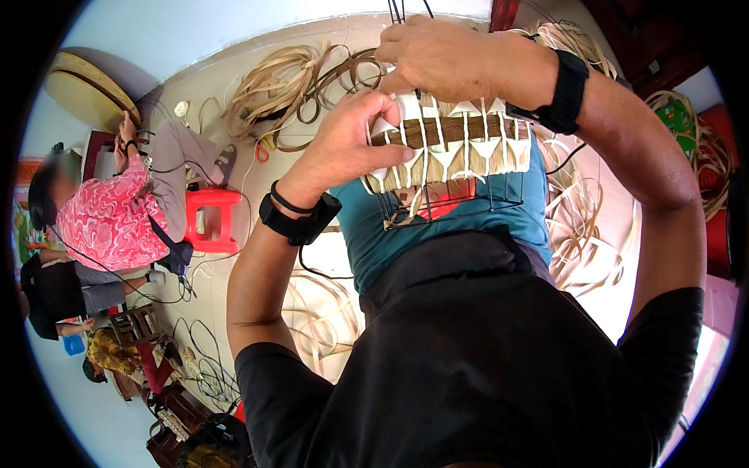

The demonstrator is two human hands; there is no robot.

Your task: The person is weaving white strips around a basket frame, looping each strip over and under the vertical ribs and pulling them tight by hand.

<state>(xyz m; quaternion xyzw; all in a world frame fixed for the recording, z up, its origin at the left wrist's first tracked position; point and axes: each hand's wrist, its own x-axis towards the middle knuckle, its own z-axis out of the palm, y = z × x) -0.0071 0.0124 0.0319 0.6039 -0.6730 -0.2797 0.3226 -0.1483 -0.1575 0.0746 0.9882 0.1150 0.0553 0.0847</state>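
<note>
On my teal-trousered lap rests a half-woven basket [445, 156], a dark wire frame wrapped in tan and brown bands with white strips crossing them. My left hand [355, 132] grips its left end, the thumb lying on the woven face and the fingers partly hidden. At the far edge my right hand [437, 58] bends over the basket with its fingers closed and pointing left; whatever is between them is hidden. Thin dark wires [398, 9] stick up beyond this hand. The lower part of the wire frame [468, 207] is bare, with something red showing through.
Coils of tan strip [273, 86] lie on the floor ahead, and more loose strips [585, 226] spread at the right. A red stool [212, 221] stands at the left, near a seated person in a pink patterned top [113, 207]. Dark cables [207, 355] tangle at lower left.
</note>
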